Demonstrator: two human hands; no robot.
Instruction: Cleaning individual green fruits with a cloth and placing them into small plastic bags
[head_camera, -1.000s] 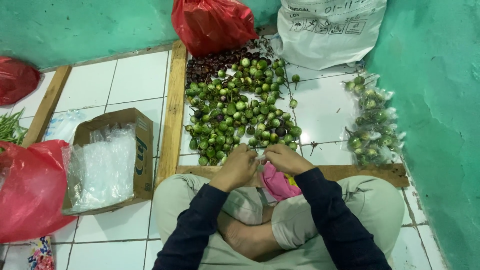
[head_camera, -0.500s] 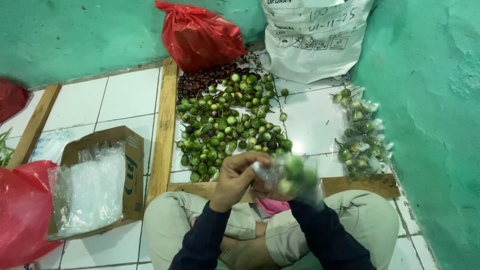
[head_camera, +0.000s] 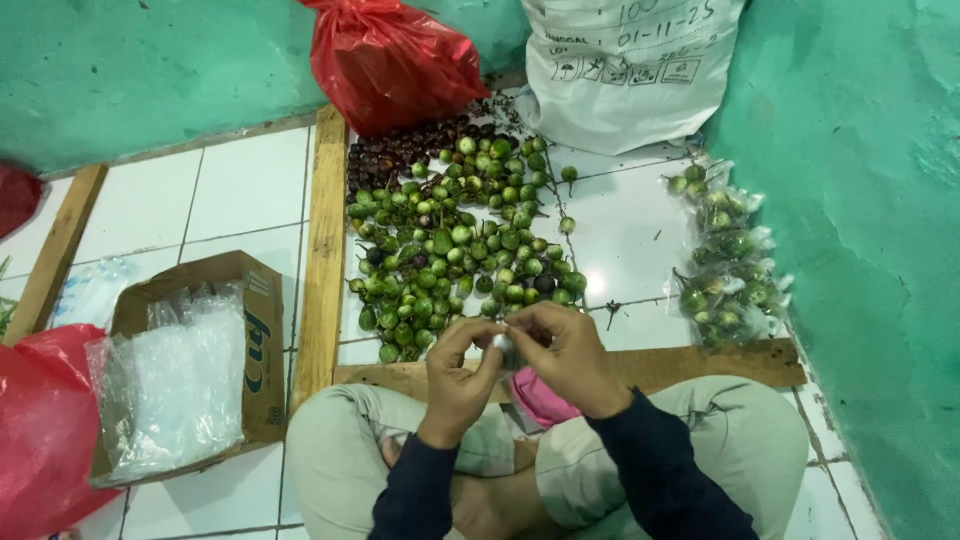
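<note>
Left hand (head_camera: 458, 365) and right hand (head_camera: 572, 352) pinch a small clear bag (head_camera: 505, 350) together, near the green eggplant pile (head_camera: 460, 240).

Glossy white ceramic floor tiles (head_camera: 230, 185) fill the upper left of the frame, edged by matt, rough wooden battens (head_camera: 322, 250). At lower left, a dull brown cardboard box (head_camera: 255, 330) holds crinkled clear plastic bags (head_camera: 170, 385). Smooth, shiny green fruits (head_camera: 455, 240) lie at centre. The red bag (head_camera: 390, 60) at top is glossy plastic; the white sack (head_camera: 625, 70) at upper right looks woven and matt.
</note>
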